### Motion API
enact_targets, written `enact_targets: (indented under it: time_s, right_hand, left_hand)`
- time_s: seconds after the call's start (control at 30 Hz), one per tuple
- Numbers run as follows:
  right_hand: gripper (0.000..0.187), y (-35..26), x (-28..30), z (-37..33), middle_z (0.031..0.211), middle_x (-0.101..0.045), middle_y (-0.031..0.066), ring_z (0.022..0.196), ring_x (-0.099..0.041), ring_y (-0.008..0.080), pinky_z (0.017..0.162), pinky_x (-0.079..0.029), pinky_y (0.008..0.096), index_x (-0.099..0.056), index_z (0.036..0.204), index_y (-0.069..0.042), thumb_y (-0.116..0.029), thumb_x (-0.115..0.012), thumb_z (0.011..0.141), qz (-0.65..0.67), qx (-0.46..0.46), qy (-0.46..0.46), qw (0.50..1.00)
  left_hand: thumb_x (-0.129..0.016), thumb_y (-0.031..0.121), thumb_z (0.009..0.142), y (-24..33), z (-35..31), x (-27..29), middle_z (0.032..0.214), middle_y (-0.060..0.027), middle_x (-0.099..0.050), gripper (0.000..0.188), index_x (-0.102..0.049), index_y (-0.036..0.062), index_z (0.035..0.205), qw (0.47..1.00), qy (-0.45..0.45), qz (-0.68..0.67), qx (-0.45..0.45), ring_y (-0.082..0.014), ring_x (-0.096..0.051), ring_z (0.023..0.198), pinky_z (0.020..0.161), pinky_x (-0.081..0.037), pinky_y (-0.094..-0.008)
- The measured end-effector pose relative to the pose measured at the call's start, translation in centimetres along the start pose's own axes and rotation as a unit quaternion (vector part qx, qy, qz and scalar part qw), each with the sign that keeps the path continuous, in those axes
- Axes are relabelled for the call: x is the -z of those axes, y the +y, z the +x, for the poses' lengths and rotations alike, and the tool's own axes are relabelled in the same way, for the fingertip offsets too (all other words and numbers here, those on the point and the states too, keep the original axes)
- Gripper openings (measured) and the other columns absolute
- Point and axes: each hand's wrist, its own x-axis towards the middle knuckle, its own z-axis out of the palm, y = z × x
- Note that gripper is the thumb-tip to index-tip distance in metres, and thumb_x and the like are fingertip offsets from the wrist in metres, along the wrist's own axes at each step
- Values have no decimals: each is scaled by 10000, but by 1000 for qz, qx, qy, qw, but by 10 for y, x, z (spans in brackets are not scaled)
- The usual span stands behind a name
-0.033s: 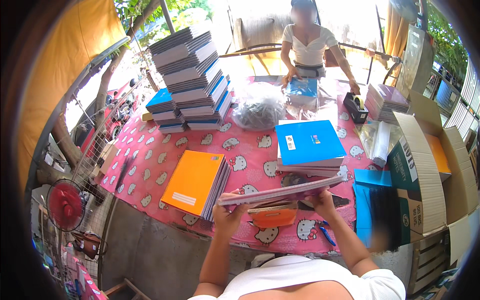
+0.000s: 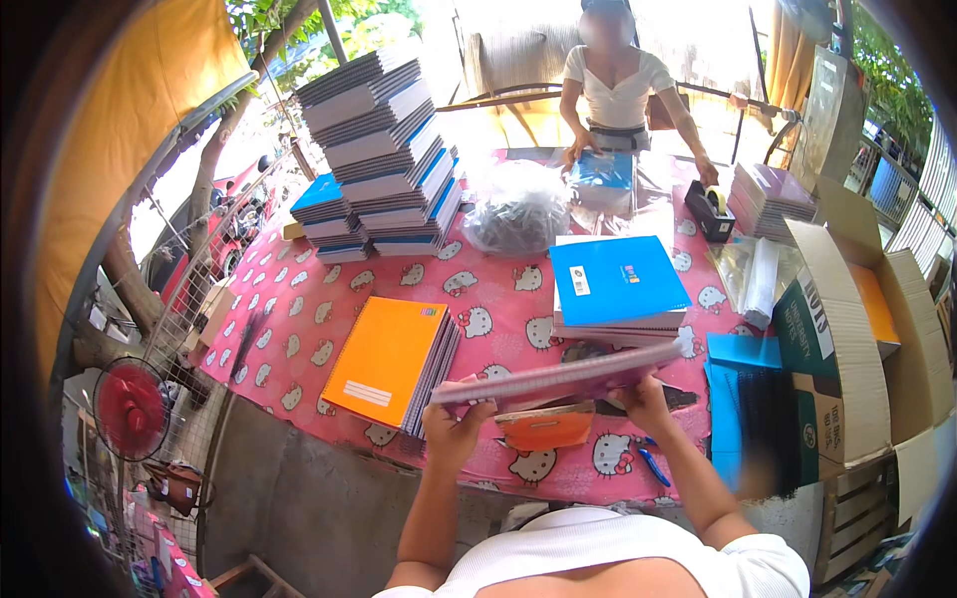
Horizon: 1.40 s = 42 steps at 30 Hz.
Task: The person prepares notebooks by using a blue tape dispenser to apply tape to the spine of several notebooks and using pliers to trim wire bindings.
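Observation:
A spiral-bound notebook with a purplish-pink cover (image 2: 568, 384) is held up at a tilt over the near side of the table. My left hand (image 2: 456, 427) grips its left end and my right hand (image 2: 643, 401) its right end, fingers closed round the edges. Below it lies an orange pouch-like item (image 2: 543, 427), partly covered by the notebook. To the left is a stack of orange notebooks (image 2: 387, 354). Just beyond the held notebook is a stack topped by a blue notebook (image 2: 620, 284). A blue pen-like tool (image 2: 654, 466) lies near my right forearm.
Tall notebook piles (image 2: 379, 149) stand at the back left beside a bundled plastic bag (image 2: 516, 211). Across the table a co-worker (image 2: 613, 95) handles a wrapped blue notebook (image 2: 602, 174) and touches a tape dispenser (image 2: 711, 211). An open carton (image 2: 857, 369) stands at right.
The held notebook has tipped slightly, its right end a little higher, and more of its purplish cover shows. Both my hands keep their grip.

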Motion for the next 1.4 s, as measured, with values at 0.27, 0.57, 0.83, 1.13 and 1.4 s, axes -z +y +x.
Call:
enact_targets:
  time_s: [0.27, 0.57, 0.83, 1.13, 1.4]
  right_hand:
    - [250, 7, -1, -11, 840, -675, 102, 761, -623, 138, 677, -502, 311, -583, 995, 2, 9, -716, 783, -20, -54, -18, 998]
    - [290, 37, -7, -25, 952, -678, 57, 836, -607, 94, 738, -499, 271, -595, 1063, -2, 57, -685, 794, -24, -156, -74, 985]
    - [468, -2, -9, -33, 1053, -622, 50, 969, -601, 154, 856, -478, 315, -475, 1233, -47, 45, -652, 809, 80, -88, -5, 993]
    - [502, 20, -31, -70, 1140, -578, 105, 1088, -541, 190, 946, -407, 317, -425, 1277, -32, 66, -620, 824, 11, -26, 61, 998]
    - [494, 0, -2, -75, 1103, -603, 152, 1055, -576, 300, 912, -460, 387, -549, 1176, -24, 58, -692, 710, -28, -92, -144, 985]
  left_hand:
    - [-772, 60, 787, 4, 8, 0, 882, -51, -666, 381, -581, -51, 1099, 1000, -13, 4, -15, -96, -629, 832, 767, -515, -245]
    - [-791, 87, 767, -7, 21, -1, 966, -65, -627, 533, -489, -16, 1195, 991, -72, 71, 90, -126, -595, 892, 844, -477, -285]
    - [-743, -43, 739, -77, -24, -7, 1273, -124, -465, 857, -215, 4, 1412, 991, 34, -70, 105, -203, -487, 1143, 976, -432, -343]
    - [-756, 59, 743, -55, -13, -22, 1497, -172, -272, 1028, -54, 24, 1494, 973, 47, 214, -80, -264, -245, 1380, 1147, -139, -421]
    - [-625, 200, 870, 28, -14, -112, 1324, -139, -488, 625, -366, 87, 1428, 776, -352, 453, -263, -290, -434, 1255, 1085, -191, -529]
